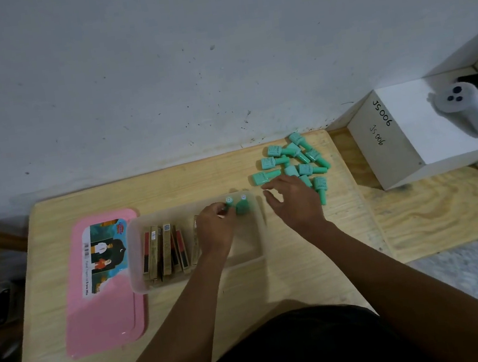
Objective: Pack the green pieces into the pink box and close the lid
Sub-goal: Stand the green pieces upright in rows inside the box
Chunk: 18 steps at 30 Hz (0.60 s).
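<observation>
Lid: flat pink plastic lid point(103, 314), off, at the box's 9 o'clock.
Left hand point(212, 230): fingers pinch a green bottle-shaped piece point(229, 201), placing it in the translucent plastic box point(137, 273), 1 o'clock corner.
Right hand point(292, 204): fingers spread, empty.
Next: grasp from the green pile point(293, 161), 1 o'clock on the wooden counter point(275, 282).

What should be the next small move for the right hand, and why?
Probably the right hand, open beside the pile of small green plastic bottles, should grasp one: the left hand holds a green bottle upright in the translucent plastic box, and many remain on the wooden table.
</observation>
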Tool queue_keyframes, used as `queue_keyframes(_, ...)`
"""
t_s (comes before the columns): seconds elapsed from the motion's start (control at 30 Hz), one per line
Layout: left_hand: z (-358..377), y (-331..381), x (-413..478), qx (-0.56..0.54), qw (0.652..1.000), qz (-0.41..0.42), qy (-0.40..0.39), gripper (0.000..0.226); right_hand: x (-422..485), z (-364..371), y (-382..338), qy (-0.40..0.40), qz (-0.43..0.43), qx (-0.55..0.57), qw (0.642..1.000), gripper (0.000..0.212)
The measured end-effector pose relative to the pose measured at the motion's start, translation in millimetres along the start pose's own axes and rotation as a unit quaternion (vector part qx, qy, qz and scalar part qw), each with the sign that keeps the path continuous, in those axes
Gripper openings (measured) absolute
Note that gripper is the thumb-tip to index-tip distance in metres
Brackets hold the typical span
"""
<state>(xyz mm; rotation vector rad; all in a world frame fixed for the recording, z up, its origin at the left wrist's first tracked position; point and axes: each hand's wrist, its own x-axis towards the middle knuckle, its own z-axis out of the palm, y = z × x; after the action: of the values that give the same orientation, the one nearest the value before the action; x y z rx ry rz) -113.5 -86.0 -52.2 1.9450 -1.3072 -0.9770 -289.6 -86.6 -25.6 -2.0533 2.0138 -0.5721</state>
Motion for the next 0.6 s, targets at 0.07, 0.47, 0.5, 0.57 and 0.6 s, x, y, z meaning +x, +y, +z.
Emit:
queue_keyframes(0.07,-2,0,-2,0.017,1.0,0.013,0.01,0.026,-7,-6,19,-0.008,0.079,0.008,0.997,0.02)
queue_keyframes(0.47,31,70,15,0.13,0.956,0.262,0.003,0.022,-25,-23,112,-0.101,0.373,0.063,0.92,0.035)
queue_keyframes(0.5,38,74,22,0.152,0.955,0.254,-0.027,0.026,-23,-21,115,-0.114,0.388,0.072,0.912,0.036)
queue_keyframes(0.57,54,81,37,0.224,0.945,0.219,-0.094,0.035,-19,-18,118,-0.131,0.403,0.079,0.902,0.036)
queue_keyframes(0.6,61,84,43,0.269,0.934,0.203,-0.121,0.04,-17,-16,119,-0.137,0.403,0.078,0.902,0.036)
